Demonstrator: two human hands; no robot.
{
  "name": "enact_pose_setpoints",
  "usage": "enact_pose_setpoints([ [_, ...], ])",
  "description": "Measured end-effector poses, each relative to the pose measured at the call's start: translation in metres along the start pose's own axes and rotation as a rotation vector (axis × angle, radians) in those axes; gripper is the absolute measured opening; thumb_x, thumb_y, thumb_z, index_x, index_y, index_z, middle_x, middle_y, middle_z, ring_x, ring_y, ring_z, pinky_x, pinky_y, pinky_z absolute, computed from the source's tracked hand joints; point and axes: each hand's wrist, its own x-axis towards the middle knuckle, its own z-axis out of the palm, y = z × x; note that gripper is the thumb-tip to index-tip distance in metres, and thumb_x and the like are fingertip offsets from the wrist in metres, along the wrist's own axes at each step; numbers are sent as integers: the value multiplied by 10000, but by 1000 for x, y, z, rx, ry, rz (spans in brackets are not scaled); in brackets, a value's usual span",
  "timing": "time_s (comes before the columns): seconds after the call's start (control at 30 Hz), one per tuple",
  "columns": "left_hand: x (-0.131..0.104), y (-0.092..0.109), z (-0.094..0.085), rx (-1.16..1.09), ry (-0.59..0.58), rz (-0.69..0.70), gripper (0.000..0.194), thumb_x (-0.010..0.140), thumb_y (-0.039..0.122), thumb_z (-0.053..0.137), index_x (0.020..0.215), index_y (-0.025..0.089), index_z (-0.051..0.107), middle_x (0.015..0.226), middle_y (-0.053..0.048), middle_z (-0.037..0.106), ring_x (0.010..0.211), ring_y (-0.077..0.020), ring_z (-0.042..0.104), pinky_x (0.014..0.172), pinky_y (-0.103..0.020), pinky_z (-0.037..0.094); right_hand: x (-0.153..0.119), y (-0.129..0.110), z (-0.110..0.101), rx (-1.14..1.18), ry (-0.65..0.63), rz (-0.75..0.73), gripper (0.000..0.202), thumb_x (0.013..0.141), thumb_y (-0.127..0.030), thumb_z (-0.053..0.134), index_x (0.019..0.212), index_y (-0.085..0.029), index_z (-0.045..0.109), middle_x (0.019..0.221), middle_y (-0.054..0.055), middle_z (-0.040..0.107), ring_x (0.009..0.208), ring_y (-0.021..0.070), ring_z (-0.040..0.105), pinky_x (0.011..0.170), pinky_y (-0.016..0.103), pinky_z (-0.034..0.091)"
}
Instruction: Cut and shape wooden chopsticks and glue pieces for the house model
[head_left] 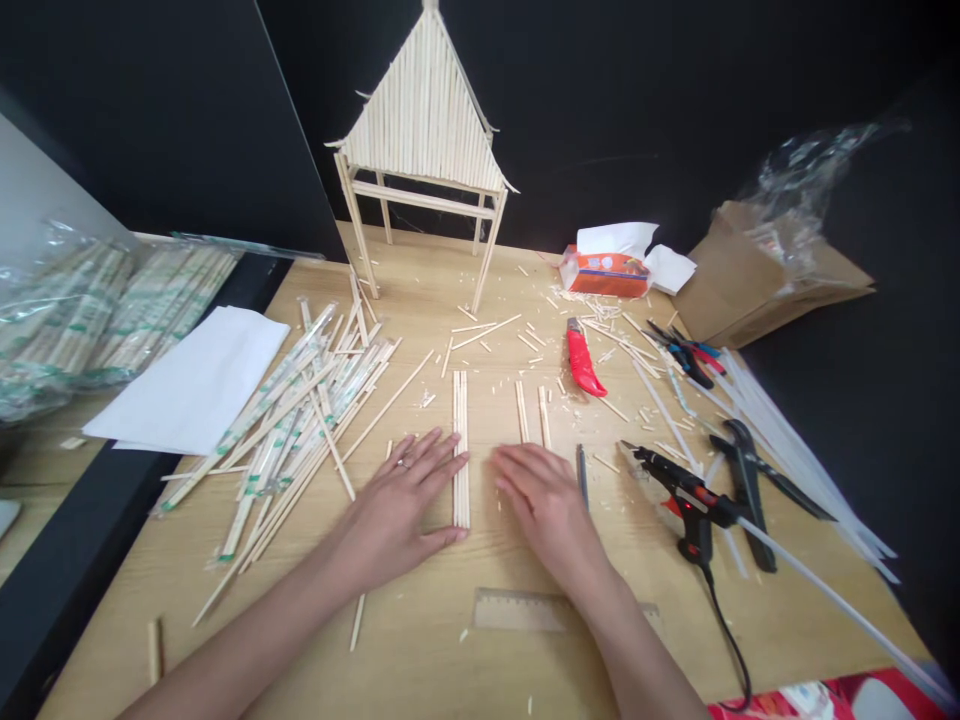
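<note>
1. Black panels (675, 90) wall the room's back.
2. The wooden surface (420, 660) spreads before them.
3. A peaked stick house (424, 110) stands at its rear.
4. Left hand (394, 505): fingers spread, unclenched. Right hand (551, 500): I can't tell whether it grips anything.
5. The stick row (461, 450) lies mid-surface, touching the left fingers.
6. Scraps (532, 340) litter beyond.

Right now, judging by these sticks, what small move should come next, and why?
Probably the right hand should slide the closer of two stick groups toward the lined-up row of sticks. The left hand rests against that row, the right hand covers the groups' near ends, and a gap separates row from groups.
</note>
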Motion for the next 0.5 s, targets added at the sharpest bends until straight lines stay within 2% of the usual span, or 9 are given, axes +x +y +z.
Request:
enact_pose_setpoints([
  [0.07,0,0,0,11,3,-3,700,829,509,527,1430,261,268,1526,-24,225,1401,-233,181,1140,-484,196,-1,10,-9,-82,75,127,210,895,-181,530,1055,-174,666,1040,76,655,983,235,537,871,384,411],
  [0.13,0,0,1,19,9,-3,698,831,503,528,1431,261,267,1525,-23,225,1402,-232,179,1140,-484,195,-3,17,-13,-150,81,203,189,879,-176,551,1016,-174,680,952,78,643,881,233,539,801,377,429],
  [0.27,0,-1,1,23,13,1,700,827,505,533,1429,262,270,1523,-25,232,1399,-234,189,1138,-484,200,-5,20,-8,-196,5,175,219,871,-170,562,1068,-161,657,912,73,627,821,223,529,777,367,428],
  [0.37,0,-1,1,21,17,1,705,824,509,536,1430,264,269,1523,-23,234,1399,-235,192,1138,-484,203,-4,15,0,-221,-8,134,264,885,-179,543,1135,-148,625,921,81,622,836,226,528,781,363,425],
  [0.5,0,-1,1,2,34,5,703,819,490,556,1426,267,281,1513,-34,265,1390,-250,216,1132,-490,211,-3,5,7,-233,-58,129,296,917,-174,479,1187,-145,594,834,75,603,769,208,550,750,341,439],
])
